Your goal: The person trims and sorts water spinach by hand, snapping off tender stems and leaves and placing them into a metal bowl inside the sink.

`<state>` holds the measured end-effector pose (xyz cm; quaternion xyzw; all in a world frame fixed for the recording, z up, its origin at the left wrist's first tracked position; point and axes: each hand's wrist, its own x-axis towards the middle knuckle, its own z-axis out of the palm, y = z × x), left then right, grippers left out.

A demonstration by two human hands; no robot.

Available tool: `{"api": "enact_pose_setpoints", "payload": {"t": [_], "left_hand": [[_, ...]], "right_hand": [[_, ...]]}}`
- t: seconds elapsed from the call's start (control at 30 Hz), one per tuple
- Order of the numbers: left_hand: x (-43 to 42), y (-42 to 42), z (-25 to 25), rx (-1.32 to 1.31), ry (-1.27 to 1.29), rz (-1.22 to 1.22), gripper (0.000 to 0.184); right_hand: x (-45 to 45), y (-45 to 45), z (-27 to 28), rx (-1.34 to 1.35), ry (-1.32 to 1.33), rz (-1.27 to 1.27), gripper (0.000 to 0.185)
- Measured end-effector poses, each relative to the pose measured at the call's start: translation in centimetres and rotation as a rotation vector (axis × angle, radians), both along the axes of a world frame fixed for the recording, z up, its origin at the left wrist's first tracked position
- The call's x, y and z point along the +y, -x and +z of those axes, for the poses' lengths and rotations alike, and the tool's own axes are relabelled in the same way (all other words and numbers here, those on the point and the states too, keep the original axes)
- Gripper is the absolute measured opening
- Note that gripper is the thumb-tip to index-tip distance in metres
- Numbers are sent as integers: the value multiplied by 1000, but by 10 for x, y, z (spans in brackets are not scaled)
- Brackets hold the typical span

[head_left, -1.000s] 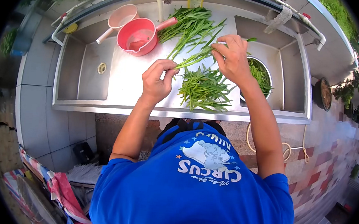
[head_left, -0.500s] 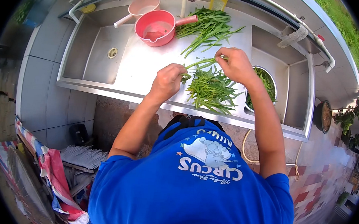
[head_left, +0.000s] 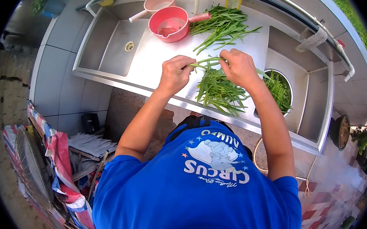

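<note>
My left hand (head_left: pixel 175 75) pinches one end of a water spinach stem (head_left: pixel 209 59). The other end sits between the closed fingers of my right hand (head_left: pixel 239 69), so the stem stretches between both hands above the steel counter (head_left: pixel 164 58). Just below them lies a pile of cut water spinach (head_left: pixel 221 92), partly behind my right hand. Farther back, a bunch of longer water spinach (head_left: pixel 226 24) rests on the counter. To the right, a round metal bowl (head_left: pixel 292 93) holding more greens stands in the sink, partly covered by my right forearm.
A red dipper (head_left: pixel 169 25) and a paler pink dipper (head_left: pixel 159 1) stand at the back left. The left basin (head_left: pixel 122 46) has a drain. The right basin (head_left: pixel 306 97) holds the bowl. A pipe (head_left: pixel 333 44) runs along the back edge.
My two hands have come slightly closer together and still grip the stem. The camera view has shifted, so the sink appears a little farther right.
</note>
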<state>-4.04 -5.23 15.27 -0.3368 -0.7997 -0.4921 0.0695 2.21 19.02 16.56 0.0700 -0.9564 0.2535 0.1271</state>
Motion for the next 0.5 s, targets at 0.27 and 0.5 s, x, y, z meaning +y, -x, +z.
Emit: {"api": "enact_pose_setpoints", "payload": {"t": [0.27,0.5], "left_hand": [[18,-5,-6,-400,73,66,22],[31,-16,-16,-126,201,46,22]], "right_hand": [[16,-8,-15,120,-53,-12,13],[39,-24,-18,13,133,-35,12]]}}
